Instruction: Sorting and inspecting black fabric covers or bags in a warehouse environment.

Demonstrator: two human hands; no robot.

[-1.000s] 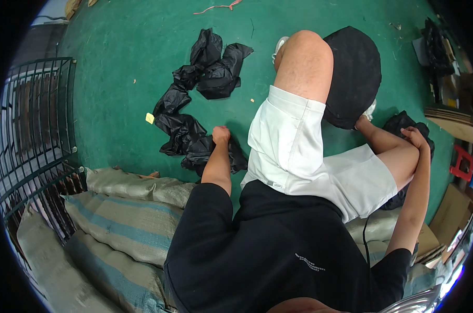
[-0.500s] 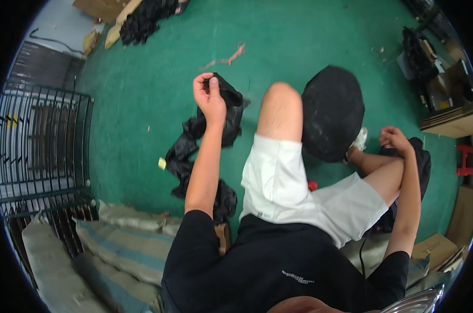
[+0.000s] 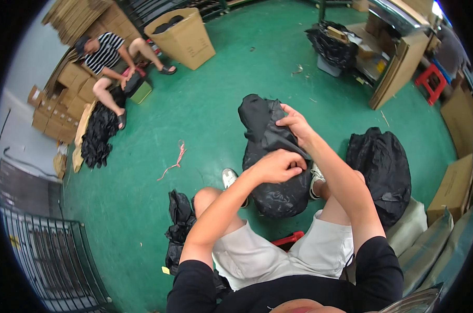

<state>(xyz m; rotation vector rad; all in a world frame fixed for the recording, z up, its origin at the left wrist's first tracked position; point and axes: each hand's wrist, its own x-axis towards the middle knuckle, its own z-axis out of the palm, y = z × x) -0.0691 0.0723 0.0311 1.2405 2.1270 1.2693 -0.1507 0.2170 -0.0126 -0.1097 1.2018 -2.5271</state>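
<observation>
A piece of black cloth [image 3: 262,125] is draped over the upper part of a rounded, full black bag [image 3: 281,198] between my feet. My right hand [image 3: 297,127] grips the cloth at its right edge, thumb on top and the other fingers partly behind it. Just below, my left hand [image 3: 277,166] rests across the bundle with its fingers curled in. What those fingers pinch, if anything, is lost against the dark material. Another black bag [image 3: 380,172] stands at the right of my knee. Crumpled black pieces [image 3: 179,224] lie on the floor beside my left leg.
At the far left a person [image 3: 106,57] sits handling a black piece over a green box [image 3: 141,93], beside a black heap [image 3: 98,133]. A large carton [image 3: 187,41] stands behind. Pink string [image 3: 179,159] lies on the green floor. Woven sacks [image 3: 429,250] line the right.
My view has swung left and up. My left hand has come across from the left to the bag, and my right hand has left my knee and now holds the cloth.
</observation>
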